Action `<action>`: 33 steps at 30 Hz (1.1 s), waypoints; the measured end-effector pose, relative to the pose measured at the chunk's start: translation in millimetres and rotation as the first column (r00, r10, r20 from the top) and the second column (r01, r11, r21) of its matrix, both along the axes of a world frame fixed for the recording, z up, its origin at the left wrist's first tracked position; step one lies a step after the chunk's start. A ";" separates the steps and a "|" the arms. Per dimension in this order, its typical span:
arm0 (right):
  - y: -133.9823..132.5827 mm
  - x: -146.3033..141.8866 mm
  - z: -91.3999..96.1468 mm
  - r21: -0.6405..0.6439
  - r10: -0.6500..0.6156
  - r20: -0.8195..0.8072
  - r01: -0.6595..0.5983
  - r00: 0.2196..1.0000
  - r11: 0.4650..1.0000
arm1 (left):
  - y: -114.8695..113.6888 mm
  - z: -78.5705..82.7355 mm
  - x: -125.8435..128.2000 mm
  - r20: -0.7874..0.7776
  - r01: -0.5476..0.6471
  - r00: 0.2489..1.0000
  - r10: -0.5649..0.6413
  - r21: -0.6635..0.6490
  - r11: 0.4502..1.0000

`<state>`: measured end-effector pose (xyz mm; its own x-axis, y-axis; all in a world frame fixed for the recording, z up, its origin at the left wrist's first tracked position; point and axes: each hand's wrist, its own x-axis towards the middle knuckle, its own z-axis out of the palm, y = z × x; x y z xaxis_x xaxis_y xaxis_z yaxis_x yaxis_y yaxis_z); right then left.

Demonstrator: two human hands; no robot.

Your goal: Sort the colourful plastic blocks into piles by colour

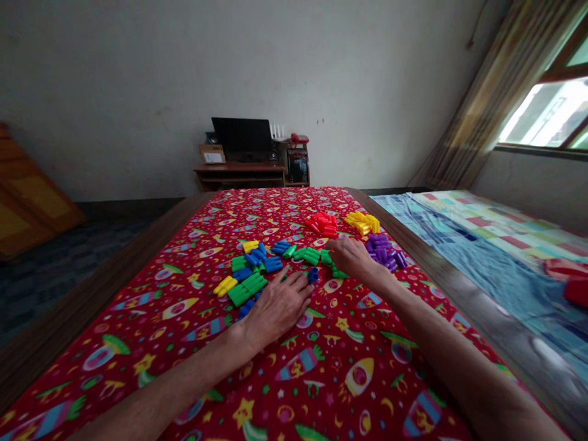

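Note:
Coloured plastic blocks lie on a table covered by a red rocket-print cloth (321, 367). My left hand (278, 306) rests flat on the cloth, fingers stretched toward a small blue block (313, 275), with a green block cluster (247, 289) and yellow blocks (225, 285) just to its left. My right hand (351, 256) is curled over green blocks (327, 257) and seems to grip one; its fingertips are hidden. Purple blocks (383, 250) lie right of it. Sorted red blocks (322, 223) and yellow blocks (362, 222) lie farther back. Mixed blue and green blocks (275, 251) sit in the middle.
The table's wooden edge (441, 269) runs along the right, next to a bed with a patchwork sheet (487, 245). At the back wall stands a low desk (243, 173) with a dark monitor (242, 138). A curtained window (546, 116) is at the right.

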<state>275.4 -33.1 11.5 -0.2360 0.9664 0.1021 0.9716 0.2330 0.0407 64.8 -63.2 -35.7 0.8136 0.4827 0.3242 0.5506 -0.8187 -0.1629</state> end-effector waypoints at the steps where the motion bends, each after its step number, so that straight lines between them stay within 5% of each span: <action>1: 2.4 -2.8 -1.1 0.022 0.033 -0.033 -0.033 0.999 0.999 | 2.0 1.7 -0.9 -0.010 -0.023 1.000 0.023 0.040 0.999; 5: 20.1 -11.5 -21.1 0.083 0.317 -0.157 -0.307 0.935 0.948 | 3.6 6.6 -1.4 0.007 -0.043 0.999 0.043 0.133 0.990; 10: 34.3 -21.0 -50.7 0.120 0.502 -0.326 -0.492 0.801 0.862 | 3.3 6.9 -1.7 0.068 -0.083 0.995 0.074 0.151 0.985; 14: 22.9 -34.1 -54.1 0.196 0.637 -0.515 -0.644 0.574 0.739 | 14.1 -0.3 -8.9 0.171 -0.157 0.977 0.129 0.163 0.974; 17: 16.0 -36.8 -47.5 0.185 0.631 -0.564 -0.664 0.532 0.724 | 23.8 -9.4 -16.1 0.223 -0.180 0.962 0.157 0.088 0.980; 19: 17.4 -29.9 -41.0 0.201 0.621 -0.549 -0.633 0.559 0.748 | 27.9 -13.6 -19.4 0.195 -0.190 0.962 0.190 -0.020 0.982; 22: 24.6 -7.5 -33.4 0.254 0.502 -0.467 -0.434 0.728 0.865 | 28.9 -13.0 -20.6 0.117 -0.188 0.972 0.204 -0.132 0.973; 26: 28.5 24.0 -32.8 0.170 0.224 -0.331 -0.175 0.917 0.970 | 26.6 -6.6 -20.7 0.081 -0.181 0.979 0.186 -0.067 0.981; 29: 25.7 33.5 -36.9 0.161 0.212 -0.287 -0.171 0.934 0.972 | 29.3 -7.0 -26.1 0.118 -0.181 0.977 0.179 0.004 0.983; 33: 23.8 26.1 -40.7 0.351 0.321 -0.311 -0.206 0.895 0.914 | 42.2 -6.4 -39.3 0.128 -0.204 0.971 0.204 -0.007 0.979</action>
